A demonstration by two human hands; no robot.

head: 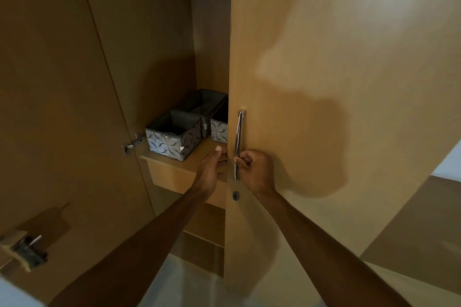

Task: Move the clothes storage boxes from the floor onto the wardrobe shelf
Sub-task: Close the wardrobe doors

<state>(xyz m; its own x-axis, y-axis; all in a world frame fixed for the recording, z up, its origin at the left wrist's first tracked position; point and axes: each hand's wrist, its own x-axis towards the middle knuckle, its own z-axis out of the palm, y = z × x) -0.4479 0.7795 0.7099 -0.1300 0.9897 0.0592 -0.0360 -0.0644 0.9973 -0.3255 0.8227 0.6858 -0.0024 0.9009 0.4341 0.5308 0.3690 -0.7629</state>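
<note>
Three grey fabric storage boxes with a leaf print stand on the wooden wardrobe shelf (197, 157): one at the front left (174, 136), a long one behind it (202, 104), and one on the right (219, 127) half hidden by the door. My right hand (252, 169) is closed around the lower end of the metal door handle (239, 137). My left hand (212, 167) rests on the edge of the right wardrobe door (324, 82), with its fingers behind the edge and its thumb up.
The left wardrobe door (62, 107) stands open with a hinge (133, 143) near the shelf. A keyhole (235, 195) sits below the handle. A drawer front (174, 177) lies under the shelf. Pale floor shows at the bottom.
</note>
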